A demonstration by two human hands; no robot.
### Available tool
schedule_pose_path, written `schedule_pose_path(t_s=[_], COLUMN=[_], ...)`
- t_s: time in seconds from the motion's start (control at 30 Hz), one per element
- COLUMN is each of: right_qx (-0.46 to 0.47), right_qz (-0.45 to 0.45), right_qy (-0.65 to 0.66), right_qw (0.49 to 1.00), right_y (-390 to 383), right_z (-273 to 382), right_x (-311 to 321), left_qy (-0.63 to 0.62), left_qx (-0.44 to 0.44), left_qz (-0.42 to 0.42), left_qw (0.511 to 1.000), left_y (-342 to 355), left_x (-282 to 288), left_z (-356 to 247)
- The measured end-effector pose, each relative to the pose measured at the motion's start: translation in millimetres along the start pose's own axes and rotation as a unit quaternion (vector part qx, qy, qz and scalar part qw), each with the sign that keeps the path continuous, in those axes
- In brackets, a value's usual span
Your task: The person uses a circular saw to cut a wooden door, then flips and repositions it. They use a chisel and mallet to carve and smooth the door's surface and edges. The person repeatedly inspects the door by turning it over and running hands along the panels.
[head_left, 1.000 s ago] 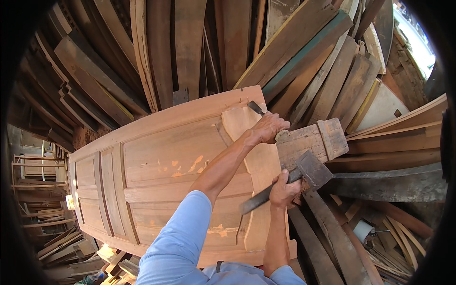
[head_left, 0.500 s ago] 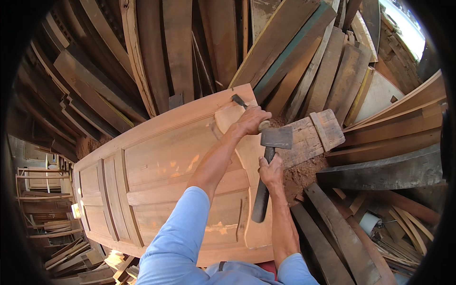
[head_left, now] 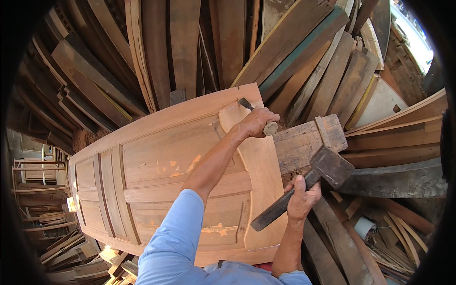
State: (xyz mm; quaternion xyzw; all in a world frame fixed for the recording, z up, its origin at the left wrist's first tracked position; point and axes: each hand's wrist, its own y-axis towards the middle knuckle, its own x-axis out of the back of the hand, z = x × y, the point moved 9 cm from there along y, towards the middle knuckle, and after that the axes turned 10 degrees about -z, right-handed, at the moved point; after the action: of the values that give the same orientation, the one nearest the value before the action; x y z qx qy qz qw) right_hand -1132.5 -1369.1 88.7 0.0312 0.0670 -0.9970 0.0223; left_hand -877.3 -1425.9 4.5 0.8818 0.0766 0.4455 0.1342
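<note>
My left hand (head_left: 258, 121) is closed round a chisel (head_left: 270, 128). The chisel's round butt sticks out on the right of the fist, and its dark metal blade points up-left onto the far right corner of a panelled wooden door (head_left: 164, 147). At the door's right end is a paler, wavy-edged wooden section (head_left: 266, 190). Off to the right of that end, my right hand (head_left: 303, 197) grips a hammer (head_left: 332, 167) by its dark handle. The hammer's blocky head is raised apart from the chisel, tilted up and to the right.
A rough plank with a crosspiece (head_left: 308, 140) juts out past the door's right end. Several long boards (head_left: 185, 47) lean close together along the far side. More dark timbers (head_left: 394, 178) and offcuts lie to the right. Wood racks (head_left: 40, 190) stand at the left.
My right hand has swung the hammer away from the chisel, to the right and down, and its head now tilts outward. My left hand stays at the corner with the chisel, shifted slightly.
</note>
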Motion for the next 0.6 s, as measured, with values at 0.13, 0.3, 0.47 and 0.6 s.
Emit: schedule_pose_path(t_s=[0.13, 0.3, 0.47, 0.6], right_qx=[0.08, 0.145, 0.136, 0.011], right_qz=[-0.115, -0.151, -0.125, 0.073], right_qy=[0.022, 0.054, -0.133, -0.228], right_qw=[0.99, 0.976, 0.974, 0.971], right_y=[1, -8, -7, 9], right_z=[34, 30, -43, -105], right_x=[23, 35, -39, -82], left_qy=[0.004, 0.005, 0.006, 0.024], left_qx=[0.009, 0.004, -0.005, -0.025], left_qz=[0.012, -0.002, 0.002, 0.009], left_qw=[1.0, 1.0, 1.0, 0.999], left_y=[2, -6, -2, 4], left_x=[-4, 0, -2, 5], left_z=[5, 6, 2, 13])
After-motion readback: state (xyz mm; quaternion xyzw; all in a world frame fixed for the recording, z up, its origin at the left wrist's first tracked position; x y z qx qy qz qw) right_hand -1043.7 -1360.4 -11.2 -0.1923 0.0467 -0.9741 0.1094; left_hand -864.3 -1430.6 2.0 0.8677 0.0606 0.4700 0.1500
